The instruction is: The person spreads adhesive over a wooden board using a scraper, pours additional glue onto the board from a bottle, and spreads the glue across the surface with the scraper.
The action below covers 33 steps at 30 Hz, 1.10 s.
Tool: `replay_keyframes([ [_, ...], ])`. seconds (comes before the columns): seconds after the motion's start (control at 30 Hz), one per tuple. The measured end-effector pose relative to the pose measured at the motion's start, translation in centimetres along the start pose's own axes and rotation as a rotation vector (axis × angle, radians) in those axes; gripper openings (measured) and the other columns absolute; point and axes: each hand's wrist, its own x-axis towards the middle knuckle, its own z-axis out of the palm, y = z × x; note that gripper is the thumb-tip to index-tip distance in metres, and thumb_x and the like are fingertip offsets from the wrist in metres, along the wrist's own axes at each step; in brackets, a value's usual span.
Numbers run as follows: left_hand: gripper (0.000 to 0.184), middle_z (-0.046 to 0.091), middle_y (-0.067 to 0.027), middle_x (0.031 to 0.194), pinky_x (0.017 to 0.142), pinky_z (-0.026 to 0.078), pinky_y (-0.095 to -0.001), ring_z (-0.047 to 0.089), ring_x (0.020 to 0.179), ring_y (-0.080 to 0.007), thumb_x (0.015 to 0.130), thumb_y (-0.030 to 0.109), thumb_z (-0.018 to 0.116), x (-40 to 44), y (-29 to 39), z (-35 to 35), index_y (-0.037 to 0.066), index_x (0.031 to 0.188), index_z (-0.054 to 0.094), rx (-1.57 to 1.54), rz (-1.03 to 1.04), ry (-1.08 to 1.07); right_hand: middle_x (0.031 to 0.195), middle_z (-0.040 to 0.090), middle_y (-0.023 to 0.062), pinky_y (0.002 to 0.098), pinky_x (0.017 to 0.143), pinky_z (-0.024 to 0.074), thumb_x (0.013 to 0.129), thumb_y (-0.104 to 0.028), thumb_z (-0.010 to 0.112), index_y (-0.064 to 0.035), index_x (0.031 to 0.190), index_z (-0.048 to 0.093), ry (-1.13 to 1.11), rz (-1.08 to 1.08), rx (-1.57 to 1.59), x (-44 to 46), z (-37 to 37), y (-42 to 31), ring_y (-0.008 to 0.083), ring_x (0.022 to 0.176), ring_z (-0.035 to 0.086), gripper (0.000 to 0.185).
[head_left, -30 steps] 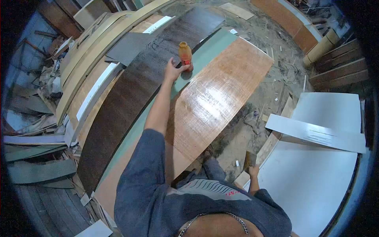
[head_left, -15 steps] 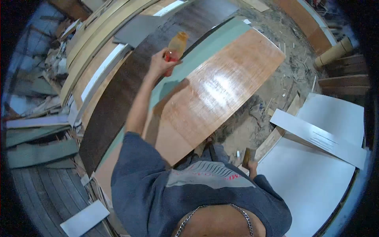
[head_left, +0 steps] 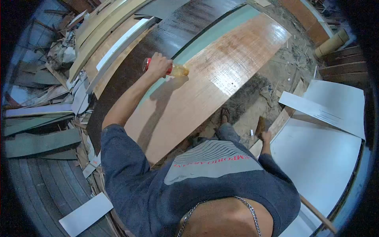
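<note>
My left hand (head_left: 158, 65) is closed around a see-through bottle (head_left: 177, 70) with red parts and amber liquid inside. The bottle lies nearly sideways just above a reddish-brown plywood board (head_left: 189, 91), its amber end pointing right. A wet-looking shine covers part of the board's right half. Low on the right, my right hand (head_left: 266, 136) grips a flat brownish piece (head_left: 260, 126), perhaps a spreader; its exact kind cannot be made out. A pale green sheet (head_left: 221, 29) shows along the plywood's far edge.
Beyond the green sheet lies a dark brown board (head_left: 122, 77). Curved panels (head_left: 89, 51) lean at the far left. White sheets (head_left: 316, 150) lie at the right, with a white strip (head_left: 316, 112) across them. My sandalled foot (head_left: 225, 114) stands on the littered floor.
My left hand has moved down and left, and the bottle has turned from upright-looking to sideways over the plywood. My right hand, still holding the brown piece, appears farther up and right.
</note>
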Motion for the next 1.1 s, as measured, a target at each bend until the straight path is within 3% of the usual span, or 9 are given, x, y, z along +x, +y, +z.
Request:
replay_keyframes([
  [0.13, 0.061, 0.071, -0.0092, 0.096, 0.083, 0.044, -0.0406, 0.063, 0.103, -0.0252, 0.055, 0.037, 0.091, -1.5, 0.2, 1.3, 0.018, 0.109, 0.070, 0.186, 0.076, 0.129, 0.087, 0.069, 0.0287, 0.0507, 0.076, 0.0520, 0.077, -0.023, 0.059, 0.0041, 0.095, 0.069, -0.154, 0.205, -0.078, -10.8, 1.4, 6.4, 0.0469, 0.090, 0.067, 0.034],
  [0.23, 0.038, 0.072, -0.0076, 0.091, 0.081, 0.044, -0.0407, 0.066, 0.097, -0.0236, 0.065, 0.034, 0.085, -1.4, 0.8, 0.6, 0.018, 0.097, 0.074, 0.207, 0.006, 0.274, 0.085, 0.070, 0.0252, 0.0507, 0.072, 0.0523, 0.081, -0.032, 0.058, 0.0002, 0.092, 0.070, -0.246, 0.214, -0.089, -17.5, 2.0, 11.7, 0.0457, 0.087, 0.067, 0.036],
  [0.3, 0.016, 0.073, -0.0050, 0.084, 0.079, 0.044, -0.0404, 0.069, 0.087, -0.0229, 0.076, 0.031, 0.075, -1.6, 1.8, -1.0, 0.018, 0.085, 0.076, 0.215, -0.041, 0.159, 0.086, 0.070, 0.0260, 0.0508, 0.073, 0.0524, 0.081, -0.032, 0.059, 0.0014, 0.092, 0.070, -0.298, 0.204, -0.132, -19.2, 3.4, 13.6, 0.0459, 0.087, 0.068, 0.037],
  [0.4, 0.013, 0.073, -0.0025, 0.081, 0.076, 0.045, -0.0411, 0.069, 0.081, -0.0220, 0.083, 0.027, 0.067, -1.1, 2.3, -1.1, 0.019, 0.078, 0.076, 0.232, -0.057, 0.209, 0.086, 0.070, 0.0272, 0.0510, 0.073, 0.0524, 0.081, -0.032, 0.059, 0.0032, 0.092, 0.070, -0.367, 0.216, -0.181, -19.8, 5.1, 13.5, 0.0462, 0.088, 0.068, 0.038],
  [0.67, 0.019, 0.069, -0.0053, 0.097, 0.085, 0.042, -0.0431, 0.064, 0.099, -0.0245, 0.083, 0.026, 0.069, 0.6, 3.2, -3.6, 0.022, 0.101, 0.074, 0.266, -0.027, 0.126, 0.088, 0.069, 0.0304, 0.0515, 0.075, 0.0527, 0.082, -0.032, 0.060, 0.0081, 0.092, 0.070, -0.472, 0.055, -0.347, -13.2, 9.3, 15.7, 0.0469, 0.088, 0.068, 0.042],
  [0.77, 0.022, 0.068, -0.0047, 0.098, 0.086, 0.042, -0.0427, 0.064, 0.098, -0.0239, 0.081, 0.026, 0.071, 1.6, 3.2, -4.7, 0.023, 0.103, 0.074, 0.265, -0.021, 0.079, 0.093, 0.070, 0.0295, 0.0524, 0.082, 0.0514, 0.083, -0.033, 0.060, 0.0066, 0.097, 0.070, -0.279, 0.323, 0.099, -8.2, 10.6, 14.1, 0.0472, 0.096, 0.066, 0.043],
  [0.87, 0.024, 0.069, -0.0050, 0.099, 0.086, 0.042, -0.0419, 0.063, 0.101, -0.0238, 0.081, 0.026, 0.072, 2.6, 3.6, -5.5, 0.023, 0.104, 0.073, 0.268, -0.047, 0.051, 0.101, 0.069, 0.0302, 0.0524, 0.090, 0.0487, 0.085, -0.035, 0.058, 0.0021, 0.106, 0.070, -0.125, 0.254, 0.016, -4.9, 6.0, 6.6, 0.0482, 0.103, 0.064, 0.044],
  [0.97, 0.021, 0.069, -0.0049, 0.097, 0.085, 0.043, -0.0423, 0.064, 0.100, -0.0239, 0.084, 0.024, 0.069, 3.7, 4.0, -5.4, 0.024, 0.104, 0.074, 0.282, -0.052, 0.041, 0.107, 0.067, 0.0316, 0.0519, 0.095, 0.0470, 0.085, -0.038, 0.058, 0.0005, 0.114, 0.068, -0.102, 0.112, -0.049, 0.9, 9.9, 12.4, 0.0492, 0.105, 0.062, 0.050],
  [1.1, 0.021, 0.070, -0.0052, 0.095, 0.083, 0.044, -0.0436, 0.065, 0.098, -0.0242, 0.087, 0.023, 0.065, 4.8, 4.4, -5.5, 0.024, 0.106, 0.073, 0.279, -0.046, 0.020, 0.099, 0.070, 0.0269, 0.0489, 0.082, 0.0527, 0.079, -0.026, 0.062, 0.0008, 0.104, 0.069, -0.201, 0.119, -0.101, 3.3, 5.8, 8.0, 0.0450, 0.098, 0.067, 0.038],
])
